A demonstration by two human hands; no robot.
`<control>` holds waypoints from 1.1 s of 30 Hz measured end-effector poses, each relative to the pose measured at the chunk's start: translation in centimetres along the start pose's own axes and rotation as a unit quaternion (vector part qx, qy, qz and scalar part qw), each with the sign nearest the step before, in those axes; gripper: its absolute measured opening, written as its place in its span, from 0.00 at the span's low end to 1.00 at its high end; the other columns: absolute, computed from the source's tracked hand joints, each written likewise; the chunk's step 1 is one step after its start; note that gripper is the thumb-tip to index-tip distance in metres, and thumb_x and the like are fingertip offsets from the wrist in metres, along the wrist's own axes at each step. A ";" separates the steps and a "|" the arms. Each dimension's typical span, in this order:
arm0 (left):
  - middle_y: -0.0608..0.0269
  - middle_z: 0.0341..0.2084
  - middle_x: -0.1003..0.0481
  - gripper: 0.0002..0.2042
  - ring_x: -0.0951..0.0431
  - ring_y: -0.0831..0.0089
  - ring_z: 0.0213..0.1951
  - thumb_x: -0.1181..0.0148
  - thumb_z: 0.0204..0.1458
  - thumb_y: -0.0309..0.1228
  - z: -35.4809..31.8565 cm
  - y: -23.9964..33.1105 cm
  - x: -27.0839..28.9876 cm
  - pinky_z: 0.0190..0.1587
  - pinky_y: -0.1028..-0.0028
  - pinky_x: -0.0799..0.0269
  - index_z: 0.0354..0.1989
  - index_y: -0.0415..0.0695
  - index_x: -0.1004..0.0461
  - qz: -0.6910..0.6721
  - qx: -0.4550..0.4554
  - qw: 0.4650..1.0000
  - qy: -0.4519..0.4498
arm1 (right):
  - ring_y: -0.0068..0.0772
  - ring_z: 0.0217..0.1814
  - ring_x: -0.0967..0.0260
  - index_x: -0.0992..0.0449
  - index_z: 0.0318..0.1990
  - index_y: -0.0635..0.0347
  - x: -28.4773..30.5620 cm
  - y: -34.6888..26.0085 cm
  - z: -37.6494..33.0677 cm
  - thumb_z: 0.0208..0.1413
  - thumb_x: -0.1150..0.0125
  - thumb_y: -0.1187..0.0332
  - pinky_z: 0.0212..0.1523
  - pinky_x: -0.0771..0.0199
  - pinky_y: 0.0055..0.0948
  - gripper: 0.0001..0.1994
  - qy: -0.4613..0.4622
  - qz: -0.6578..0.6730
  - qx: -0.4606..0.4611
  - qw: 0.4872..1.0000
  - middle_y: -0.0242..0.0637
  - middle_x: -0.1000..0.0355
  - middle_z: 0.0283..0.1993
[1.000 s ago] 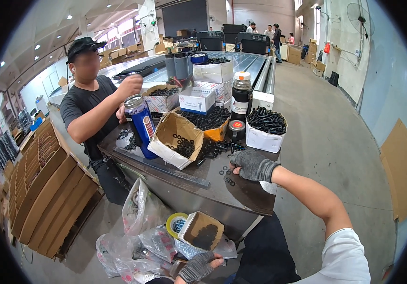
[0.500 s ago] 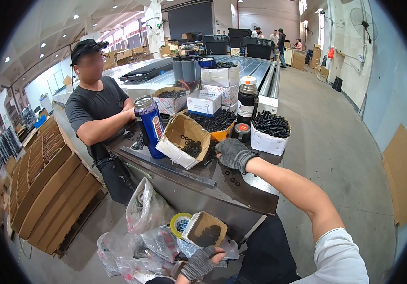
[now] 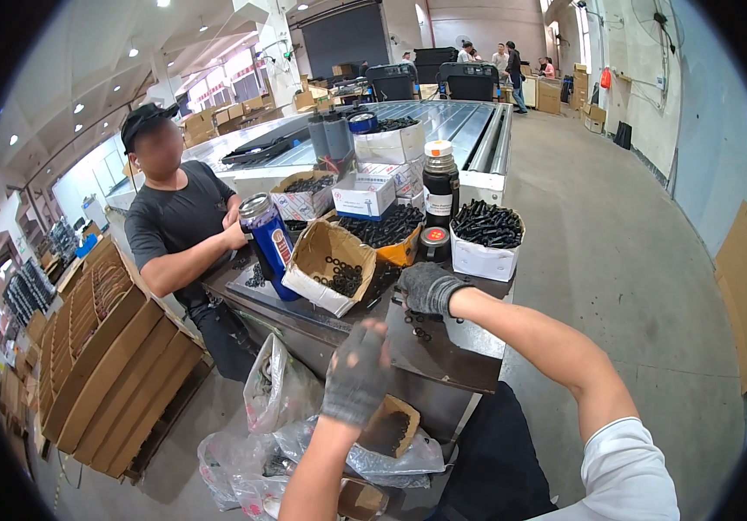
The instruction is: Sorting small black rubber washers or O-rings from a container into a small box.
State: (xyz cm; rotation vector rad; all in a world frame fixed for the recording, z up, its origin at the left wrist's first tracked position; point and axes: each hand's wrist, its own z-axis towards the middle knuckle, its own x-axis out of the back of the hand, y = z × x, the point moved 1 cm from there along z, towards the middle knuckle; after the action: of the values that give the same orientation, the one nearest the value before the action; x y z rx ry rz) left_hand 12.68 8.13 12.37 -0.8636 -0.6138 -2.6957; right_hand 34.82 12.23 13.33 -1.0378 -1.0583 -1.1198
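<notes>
Metal desk [image 3: 443, 365] with tilted cardboard box [image 3: 332, 265] at ten o'clock, white box of black parts [image 3: 485, 239] at one, blue can [image 3: 267, 243] beside it.

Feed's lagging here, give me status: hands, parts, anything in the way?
Right hand gloved, down on loose black parts on the table. Left hand raised, empty. Tilted open box close alongside.

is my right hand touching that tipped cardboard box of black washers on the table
Apart. The head view shows the gloved right hand resting on the table, with a strip of dark tabletop between it and the tipped cardboard box.
</notes>
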 end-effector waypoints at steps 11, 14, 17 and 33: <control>0.52 0.36 0.18 0.10 0.17 0.58 0.42 0.47 0.55 0.29 7.7 -2.4 -8.1 0.43 0.62 0.21 0.37 0.45 0.18 0.343 0.096 0.882 -0.309 | 0.51 0.42 0.24 0.19 0.31 0.62 0.5 2.6 -2.1 0.46 0.36 0.59 0.45 0.25 0.43 0.14 0.096 0.120 -0.036 0.987 0.48 0.22 0.36; 0.55 0.39 0.18 0.12 0.17 0.62 0.43 0.49 0.58 0.32 8.5 -1.3 -7.9 0.43 0.65 0.21 0.40 0.46 0.17 0.357 0.132 0.867 -0.323 | 0.48 0.41 0.23 0.18 0.32 0.62 3.2 3.3 -5.3 0.46 0.35 0.59 0.45 0.25 0.39 0.14 0.092 0.199 -0.047 0.975 0.46 0.21 0.34; 0.54 0.41 0.20 0.11 0.18 0.60 0.44 0.48 0.57 0.31 8.9 -1.4 -7.8 0.44 0.63 0.22 0.42 0.46 0.21 0.344 0.140 0.871 -0.320 | 0.43 0.36 0.23 0.18 0.32 0.63 2.9 3.9 -7.2 0.45 0.32 0.60 0.41 0.25 0.37 0.14 0.131 0.330 -0.038 0.934 0.45 0.21 0.30; 0.64 0.34 0.21 0.12 0.21 0.74 0.35 0.36 0.56 0.28 -5.7 3.4 0.1 0.38 0.74 0.24 0.48 0.38 0.23 -0.589 0.420 0.684 0.091 | 0.30 0.33 0.25 0.22 0.42 0.65 1.6 -10.6 -14.2 0.55 0.34 0.69 0.37 0.26 0.31 0.10 0.184 0.401 0.002 0.897 0.38 0.23 0.32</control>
State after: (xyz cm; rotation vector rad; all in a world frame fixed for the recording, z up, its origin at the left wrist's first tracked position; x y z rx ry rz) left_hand 10.93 2.47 9.32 0.2268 -2.7754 -2.5672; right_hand 26.21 -3.31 13.34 -1.0557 -0.2577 -0.5856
